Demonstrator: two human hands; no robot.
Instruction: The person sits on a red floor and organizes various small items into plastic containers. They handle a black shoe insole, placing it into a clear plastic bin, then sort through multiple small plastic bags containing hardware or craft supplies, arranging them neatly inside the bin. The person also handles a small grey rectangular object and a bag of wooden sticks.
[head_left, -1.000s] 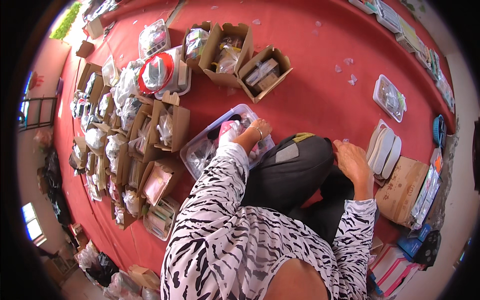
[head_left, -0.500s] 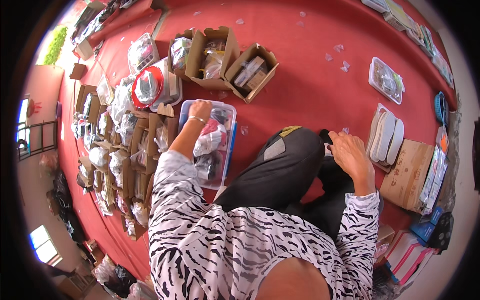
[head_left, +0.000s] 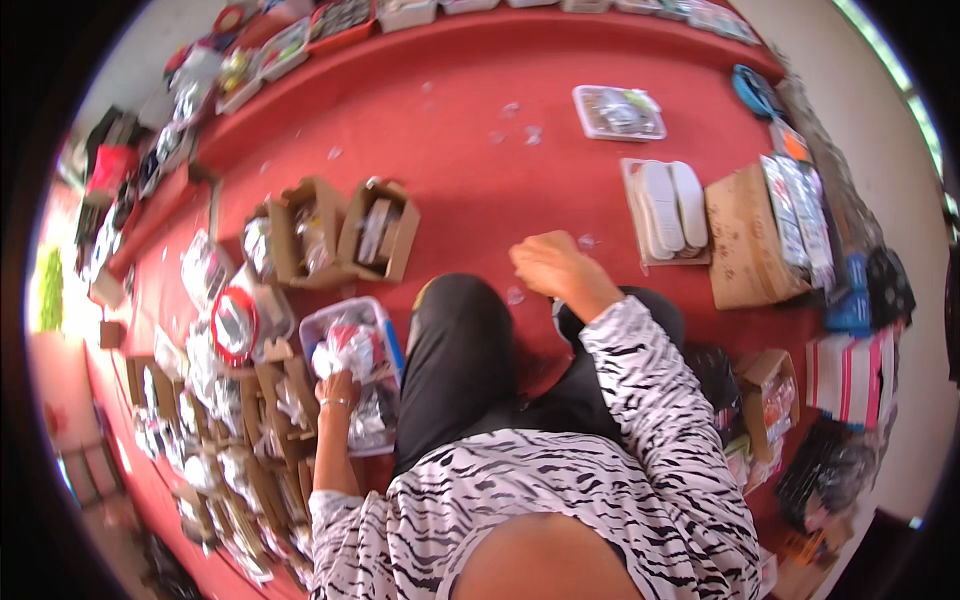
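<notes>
At the left, my left hand [head_left: 337,388] reaches into a clear plastic bin [head_left: 392,400] filled with bagged goods. Its fingers are closed on a white plastic bag [head_left: 350,350] bunched by the bin's left side; the fingertips are partly hidden. My right hand [head_left: 560,268] is in the air above the red floor, beyond my right knee. Its fingers are bent together and blurred; anything small in them is hidden. Beside the bin is my left leg in dark trousers [head_left: 455,350].
Open cardboard boxes [head_left: 400,240] stand beyond the bin, and several more crowd the left. To the right lie white insoles [head_left: 660,205], a carton [head_left: 735,240] and silvery packets [head_left: 795,225]. A shallow tray [head_left: 600,132] lies farther off. Plastic scraps dot the red floor [head_left: 450,170].
My view has swung to the right. My left hand has gone from the bin's far end to its left side. My right hand has come up from beside my foot and moved leftward.
</notes>
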